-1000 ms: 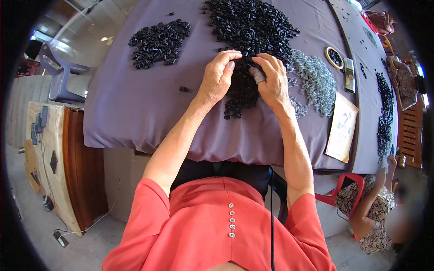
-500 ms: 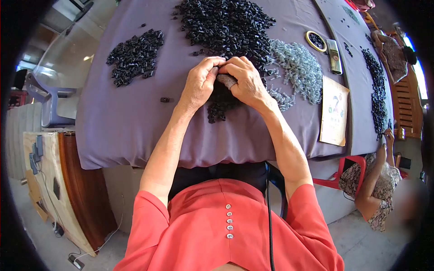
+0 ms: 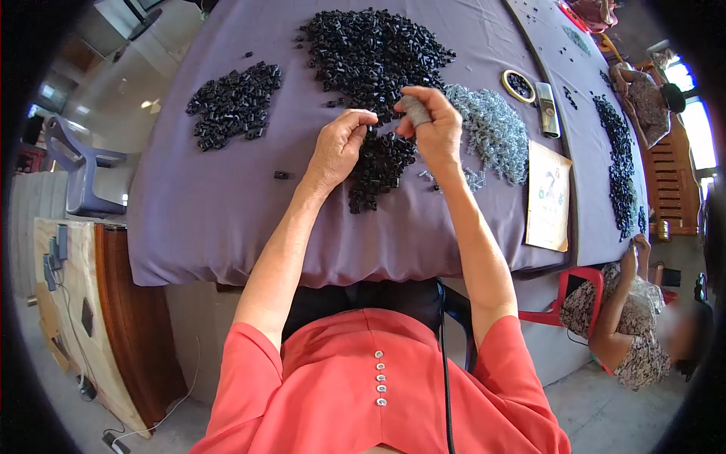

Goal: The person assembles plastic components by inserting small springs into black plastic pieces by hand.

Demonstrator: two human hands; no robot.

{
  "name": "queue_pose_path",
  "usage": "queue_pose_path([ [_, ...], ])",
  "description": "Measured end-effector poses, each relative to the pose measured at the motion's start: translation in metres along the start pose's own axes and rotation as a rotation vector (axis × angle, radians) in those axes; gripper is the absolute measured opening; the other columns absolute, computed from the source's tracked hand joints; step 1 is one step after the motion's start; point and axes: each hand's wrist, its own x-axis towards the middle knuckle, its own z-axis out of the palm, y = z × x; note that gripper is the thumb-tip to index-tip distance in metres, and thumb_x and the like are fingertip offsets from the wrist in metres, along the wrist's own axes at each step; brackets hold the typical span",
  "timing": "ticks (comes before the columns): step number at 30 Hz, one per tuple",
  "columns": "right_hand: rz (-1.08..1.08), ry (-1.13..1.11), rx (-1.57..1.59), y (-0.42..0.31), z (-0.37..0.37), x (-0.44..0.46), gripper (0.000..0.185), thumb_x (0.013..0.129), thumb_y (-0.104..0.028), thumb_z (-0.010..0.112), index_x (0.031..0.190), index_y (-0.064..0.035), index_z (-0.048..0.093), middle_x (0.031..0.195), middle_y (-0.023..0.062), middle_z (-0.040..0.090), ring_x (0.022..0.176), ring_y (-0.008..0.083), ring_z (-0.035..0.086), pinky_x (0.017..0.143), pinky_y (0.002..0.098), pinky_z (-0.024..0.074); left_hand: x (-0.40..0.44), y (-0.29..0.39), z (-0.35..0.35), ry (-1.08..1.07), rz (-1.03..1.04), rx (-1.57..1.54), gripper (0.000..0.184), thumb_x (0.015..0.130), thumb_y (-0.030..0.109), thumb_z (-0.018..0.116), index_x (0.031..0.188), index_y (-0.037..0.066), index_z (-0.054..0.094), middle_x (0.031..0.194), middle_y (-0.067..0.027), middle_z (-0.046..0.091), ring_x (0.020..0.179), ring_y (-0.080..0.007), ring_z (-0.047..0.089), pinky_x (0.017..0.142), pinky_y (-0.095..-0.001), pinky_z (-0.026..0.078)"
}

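- We have the left hand [image 3: 338, 149] at the upper left edge of the near pile of black pieces [image 3: 380, 168]; its thumb and forefinger are drawn close together at the tips, and whether a piece sits between them we cannot make out.
- Our right hand [image 3: 440, 138] is raised just across from it, apart from the left, fingers curled inward, with a grey wrap [image 3: 415, 111] around one digit; the fingertips are partly hidden, so we cannot say whether they hold anything.
- The near pile lies on the purple cloth [image 3: 219, 219] below and between our hands; the large black heap [image 3: 370, 53] spreads beyond it, a smaller black heap [image 3: 234, 106] lies to the left, and clear pieces [image 3: 491, 136] lie beside our right hand.
- We judge each black piece light, stiff and probably plastic; the shiny faces may slip, though breakage seems unlikely; a thumb-and-forefinger pinch across opposite sides should suit, picking from the pile's loose edge.
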Motion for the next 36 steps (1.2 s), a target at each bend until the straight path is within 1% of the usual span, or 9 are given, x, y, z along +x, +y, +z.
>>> queue_pose_path([
  [5,0.043,0.078,-0.004,-0.014,-0.025,0.009,0.013,0.089,-0.012,0.053,0.096,-0.0062,0.062,0.055,-0.0018,0.053,0.042,0.0023,0.040,0.038,0.0189,0.0302,-0.003,-0.002,0.000,0.010,-0.009,-0.012,0.018,0.084,0.000,0.052,0.100,0.002,0.061,0.102,-0.0067,0.063,0.096,-0.0160,0.059,0.084,-0.0263,0.045],
  [7,0.054,0.106,-0.201,-0.012,-0.041,0.009,0.013,0.088,-0.011,0.054,0.095,-0.0056,0.063,0.056,-0.0010,0.055,0.044,0.0029,0.042,0.040,0.0202,0.0320,-0.002,-0.004,0.000,0.024,0.024,0.008,0.017,0.083,0.000,0.053,0.099,0.002,0.061,0.102,-0.0073,0.063,0.096,-0.0164,0.059,0.084,-0.0265,0.045],
  [8,0.055,0.110,-0.318,-0.013,-0.049,0.007,0.016,0.083,-0.005,0.052,0.095,-0.0046,0.063,0.063,0.0027,0.059,0.053,0.0078,0.050,0.050,0.0236,0.0404,-0.002,-0.005,0.000,0.029,0.039,0.017,0.017,0.083,0.000,0.054,0.098,0.001,0.061,0.102,-0.0076,0.063,0.096,-0.0166,0.060,0.084,-0.0266,0.045],
  [12,-0.089,0.110,-0.567,0.006,-0.076,-0.005,0.025,0.075,0.003,0.049,0.095,-0.0040,0.063,0.080,0.0102,0.063,0.076,0.0198,0.060,0.073,0.0298,0.0464,-0.001,-0.006,0.002,0.072,0.091,0.014,0.015,0.079,-0.001,0.055,0.093,-0.001,0.061,0.096,-0.0115,0.064,0.091,-0.0237,0.061,0.081,-0.0299,0.047],
  [16,-0.200,-0.011,-0.819,0.021,-0.084,-0.014,0.027,0.072,0.005,0.050,0.093,-0.0036,0.063,0.093,0.0127,0.061,0.089,0.0308,0.057,0.080,0.0359,0.0445,-0.002,-0.007,0.003,0.068,0.093,0.008,0.015,0.079,-0.001,0.055,0.093,-0.001,0.061,0.095,-0.0117,0.063,0.089,-0.0243,0.061,0.080,-0.0308,0.047],
  [19,-0.337,-0.022,-0.954,0.024,-0.083,-0.022,0.026,0.071,0.005,0.051,0.092,-0.0028,0.063,0.096,0.0127,0.061,0.093,0.0311,0.055,0.084,0.0375,0.0419,-0.002,-0.008,0.003,0.068,0.109,0.011,0.015,0.079,-0.001,0.055,0.093,-0.001,0.061,0.094,-0.0118,0.063,0.088,-0.0244,0.062,0.079,-0.0311,0.047],
  [24,-0.262,-0.125,-0.930,0.016,-0.083,-0.035,0.034,0.062,0.009,0.047,0.091,-0.0015,0.062,0.096,0.0112,0.059,0.095,0.0314,0.052,0.087,0.0374,0.0406,-0.002,-0.009,0.003,0.080,0.126,0.032,0.014,0.080,-0.002,0.055,0.093,0.000,0.060,0.093,-0.0117,0.063,0.086,-0.0239,0.062,0.077,-0.0304,0.048],
  [30,-0.333,-0.052,-0.955,0.018,-0.078,-0.033,0.039,0.062,0.008,0.048,0.097,-0.0022,0.062,0.103,0.0112,0.059,0.098,0.0313,0.051,0.090,0.0373,0.0403,-0.002,-0.007,0.003,0.084,0.129,0.024,0.014,0.080,-0.001,0.055,0.092,0.000,0.060,0.092,-0.0114,0.063,0.085,-0.0236,0.062,0.076,-0.0302,0.048],
  [36,-0.249,-0.201,-0.941,0.011,-0.070,-0.041,0.040,0.063,0.008,0.048,0.099,-0.0023,0.062,0.104,0.0114,0.059,0.099,0.0314,0.051,0.089,0.0370,0.0414,-0.002,-0.009,0.003,0.092,0.135,0.031,0.013,0.080,-0.001,0.055,0.092,0.000,0.061,0.091,-0.0112,0.064,0.084,-0.0237,0.062,0.075,-0.0305,0.048],
])
